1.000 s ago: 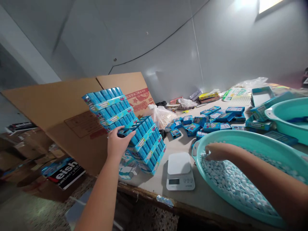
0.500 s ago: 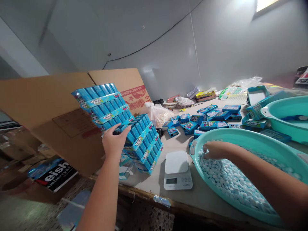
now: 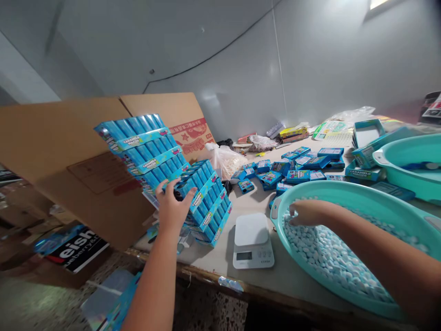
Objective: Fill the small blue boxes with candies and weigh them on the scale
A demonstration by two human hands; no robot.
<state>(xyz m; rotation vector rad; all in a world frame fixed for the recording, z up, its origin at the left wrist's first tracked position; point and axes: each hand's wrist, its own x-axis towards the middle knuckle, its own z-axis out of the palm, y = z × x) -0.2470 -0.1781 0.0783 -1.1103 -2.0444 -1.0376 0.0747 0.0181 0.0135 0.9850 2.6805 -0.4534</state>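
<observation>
Left hand (image 3: 172,207): thumb and fingers bent around the dark end of a small blue box (image 3: 186,185), at the near top corner of the shorter stack; on my feed I can't tell a grip from a touch.
Right hand (image 3: 305,213): fingers curled, tips down among the candies (image 3: 330,257); I can't tell whether any are pinched.
Candies: white and pale blue, spread across the near basin (image 3: 341,193), which is turquoise.
Scale (image 3: 252,241): white, flat on the table (image 3: 213,263) between shorter stack and near basin; I can't read its display.
Shorter stack (image 3: 212,216): blue boxes in banded trays, beside the left hand.
Taller stack (image 3: 144,156): same banding, left of the shorter 1.
Plastic bag (image 3: 225,161): pale contents, behind the shorter stack.
Loose boxes (image 3: 299,176): blue, strewn over the table beyond scale and near basin.
Far basin (image 3: 413,147): 2nd turquoise tub, right edge of my view.
Cardboard (image 3: 62,133): large, brown, upright behind both stacks.
Wall (image 3: 237,92): gray, 1 dark cable across it.
</observation>
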